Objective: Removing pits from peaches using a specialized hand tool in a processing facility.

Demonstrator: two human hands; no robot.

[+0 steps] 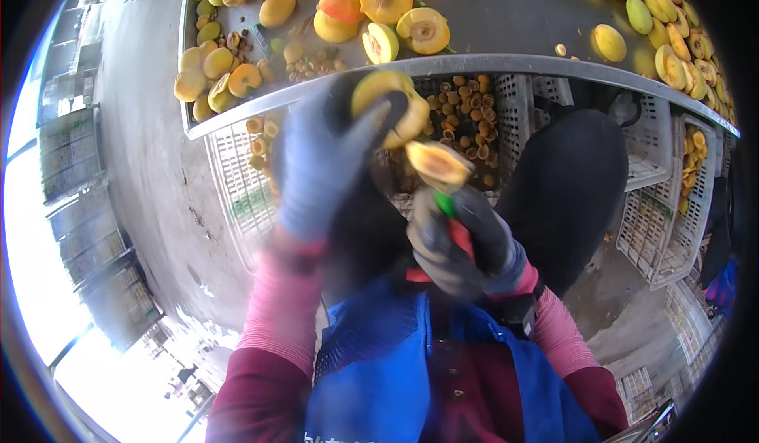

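Observation:
My gloved left hand (332, 152), blurred by motion, grips a yellow peach (406, 114) just below the metal table's rim (474, 62). In my gloved right hand (462, 241) is a tool with a red and green handle (459, 235); its working end is hidden. A halved peach (440, 164) with its brown hollow showing sits just above the right hand, at the tool's end; whether fingers also touch it is unclear. Halved and whole peaches (385, 1) lie on the table beyond my hands. Pits and small scraps (314, 66) lie near its left part.
Under the table a crate holds brown pits or cut-out centres (465, 111). A white plastic crate (234, 176) stands at the left, and another (667, 229) with yellow pieces at the right. Many peach halves (682, 69) are heaped at the table's right end. My knee (569, 188) is beside the crates.

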